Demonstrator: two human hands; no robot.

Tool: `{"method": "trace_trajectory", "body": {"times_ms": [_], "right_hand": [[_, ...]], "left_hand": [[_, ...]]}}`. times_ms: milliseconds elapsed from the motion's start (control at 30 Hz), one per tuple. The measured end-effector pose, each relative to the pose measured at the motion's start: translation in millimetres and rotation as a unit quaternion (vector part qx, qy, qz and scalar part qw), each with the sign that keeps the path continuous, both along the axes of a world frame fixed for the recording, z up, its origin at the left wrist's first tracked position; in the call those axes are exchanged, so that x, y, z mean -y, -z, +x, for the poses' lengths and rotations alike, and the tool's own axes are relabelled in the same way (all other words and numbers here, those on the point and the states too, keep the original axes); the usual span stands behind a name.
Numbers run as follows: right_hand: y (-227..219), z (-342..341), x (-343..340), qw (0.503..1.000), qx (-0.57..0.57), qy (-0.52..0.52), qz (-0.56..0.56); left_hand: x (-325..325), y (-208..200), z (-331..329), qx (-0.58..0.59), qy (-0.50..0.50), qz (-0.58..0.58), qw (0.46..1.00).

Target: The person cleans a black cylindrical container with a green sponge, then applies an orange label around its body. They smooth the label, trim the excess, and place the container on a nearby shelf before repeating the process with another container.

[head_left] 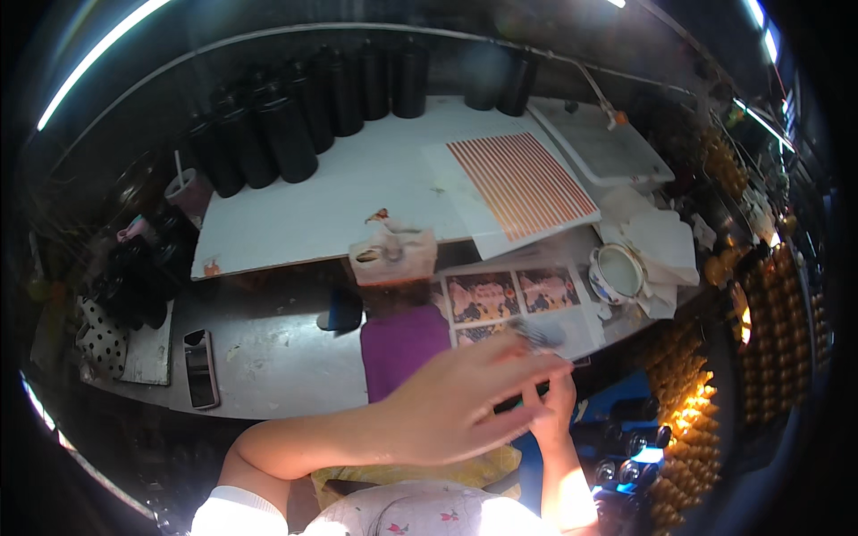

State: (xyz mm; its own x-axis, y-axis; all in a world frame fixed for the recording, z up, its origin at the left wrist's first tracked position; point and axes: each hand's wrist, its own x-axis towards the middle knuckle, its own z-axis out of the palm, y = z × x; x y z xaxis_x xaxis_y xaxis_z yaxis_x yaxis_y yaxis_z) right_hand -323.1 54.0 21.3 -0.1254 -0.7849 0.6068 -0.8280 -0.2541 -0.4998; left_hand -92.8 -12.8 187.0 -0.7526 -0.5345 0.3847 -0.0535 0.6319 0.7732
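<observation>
- Bench (264, 348): we note its grey top.
- White board (375, 183): spans the far side.
- Printed sheet (521, 302): lies on the bench, partly behind the left hand (465, 393).
- Left hand: part-bent; we cannot tell whether it grips anything.
- Right hand (555, 406): partly covered; we cannot tell its grip.

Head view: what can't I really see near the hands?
Head view: part of the right hand, hidden by the left hand.
Head view: the lower part of the printed sheet, partly covered by the left hand.
Head view: the grey thing beyond it, too blurred to name.
</observation>
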Motion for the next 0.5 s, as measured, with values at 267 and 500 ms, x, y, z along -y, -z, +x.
{"method": "trace_trajectory", "body": {"times_ms": [267,500], "right_hand": [[-3,18,-3,0.984,0.154,0.010,0.088],[-22,16,-39,0.975,0.138,0.080,0.157]], "left_hand": [[136,44,123,-0.040,-0.487,-0.174,0.855],[277,-10,158,0.140,-0.584,-0.403,0.690]]}}
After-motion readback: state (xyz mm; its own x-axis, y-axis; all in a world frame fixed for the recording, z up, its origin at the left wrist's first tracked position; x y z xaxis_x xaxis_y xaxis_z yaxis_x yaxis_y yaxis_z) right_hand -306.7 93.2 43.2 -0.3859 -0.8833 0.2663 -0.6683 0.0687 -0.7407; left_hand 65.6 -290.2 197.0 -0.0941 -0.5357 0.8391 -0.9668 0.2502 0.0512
